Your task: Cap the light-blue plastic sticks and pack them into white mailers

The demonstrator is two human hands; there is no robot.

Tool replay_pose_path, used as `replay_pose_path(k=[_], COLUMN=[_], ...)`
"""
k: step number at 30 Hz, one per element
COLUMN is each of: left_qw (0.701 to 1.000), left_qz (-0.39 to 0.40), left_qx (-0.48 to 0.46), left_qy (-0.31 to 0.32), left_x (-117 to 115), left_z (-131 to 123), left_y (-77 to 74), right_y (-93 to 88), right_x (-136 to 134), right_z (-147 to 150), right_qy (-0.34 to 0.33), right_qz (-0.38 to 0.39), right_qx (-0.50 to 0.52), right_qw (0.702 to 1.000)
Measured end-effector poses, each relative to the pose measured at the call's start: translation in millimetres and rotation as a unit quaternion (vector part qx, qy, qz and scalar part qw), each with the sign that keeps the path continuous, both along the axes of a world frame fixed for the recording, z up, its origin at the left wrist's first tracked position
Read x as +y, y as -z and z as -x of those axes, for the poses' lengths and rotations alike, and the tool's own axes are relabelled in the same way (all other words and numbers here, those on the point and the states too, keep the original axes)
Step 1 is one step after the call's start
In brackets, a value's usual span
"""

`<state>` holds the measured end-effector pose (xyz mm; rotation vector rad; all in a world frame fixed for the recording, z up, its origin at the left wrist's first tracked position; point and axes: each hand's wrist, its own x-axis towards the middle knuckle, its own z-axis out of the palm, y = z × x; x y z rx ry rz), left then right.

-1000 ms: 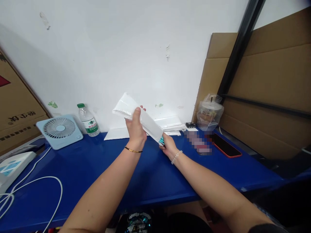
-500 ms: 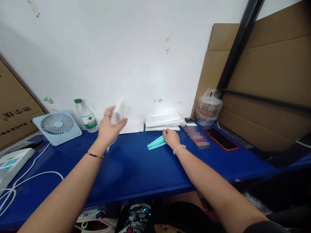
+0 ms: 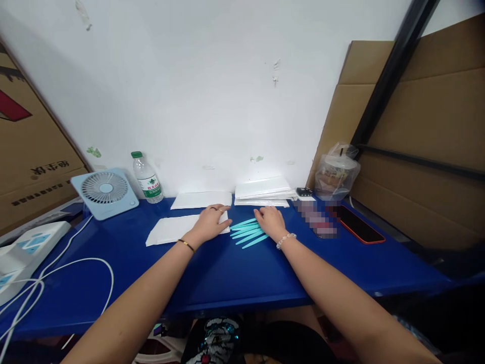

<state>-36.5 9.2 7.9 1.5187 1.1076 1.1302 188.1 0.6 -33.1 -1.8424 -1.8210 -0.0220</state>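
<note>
Head view. Since half a second ago the left hand (image 3: 210,222) has come down from mid-air. The white packet (image 3: 170,230) it carried now lies flat on the blue table (image 3: 235,273). The teal strips (image 3: 248,232), bunched before, now lie fanned out.

- Left hand: palm down on the right end of the white packet. Fingers straight and close together, pointing right, pressing flat rather than gripping. Rings show on the fingers, a thin bangle on the wrist.
- Right hand (image 3: 270,221): palm down on the far right ends of the teal strips. Fingers loosely together, resting on them; no pinch that I can see. Bead bracelet on the wrist.
- Teal strips: flat on the table between the two hands, tips splayed left and toward the near edge, just right of the packet.
- Far side, against the wall: a second white packet (image 3: 200,199) lying flat, and right of it a stack of white packets (image 3: 263,191).
- Far left: small blue fan (image 3: 106,192), with a water bottle (image 3: 147,178) just right of it.
- Near left: white power strip (image 3: 26,247) and a looping white cable (image 3: 76,268).
- Right: phone in a red case (image 3: 358,225) lying flat, with a bagged drink cup (image 3: 336,172) beyond it by the cardboard (image 3: 417,126).
</note>
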Motion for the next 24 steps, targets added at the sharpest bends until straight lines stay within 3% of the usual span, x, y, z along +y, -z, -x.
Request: replay_pose_path(k=[2, 4, 7, 9, 12, 15, 19, 24], left_qw=[0.998, 0.995, 0.99, 0.984, 0.981, 0.98, 0.984, 0.986], left_qz=[0.047, 0.068, -0.014, -0.069, -0.079, -0.05, -0.016, -0.051], left_qx=[-0.031, -0.005, 0.089, 0.123, 0.134, 0.14, 0.11, 0.068], left_qy=[0.036, 0.071, 0.106, 0.107, 0.116, 0.134, 0.137, 0.14], left_x=[3, 7, 13, 16, 19, 19, 18, 11], left_z=[-21, -39, -50, -49, -43, -39, -41, -47], left_y=[0.0, 2.0, 5.5, 8.0, 13.3, 19.6, 23.7, 21.2], right_y=[-3.0, -8.9, -20.6, -26.7, -28.4, -23.3, -21.9, -34.1], right_x=[0, -1, -1, 1, 7, 15, 19, 9], right_z=[1, 1, -3, -9, -18, -31, -54, -64], right_qy=[-0.026, -0.048, -0.119, -0.19, -0.256, -0.237, -0.192, -0.209], right_qz=[-0.039, -0.065, -0.045, 0.021, 0.104, 0.123, 0.089, 0.093], right_qx=[0.007, 0.036, 0.153, 0.28, 0.428, 0.5, 0.57, 0.615], right_qw=[0.999, 0.996, 0.98, 0.941, 0.861, 0.824, 0.794, 0.755])
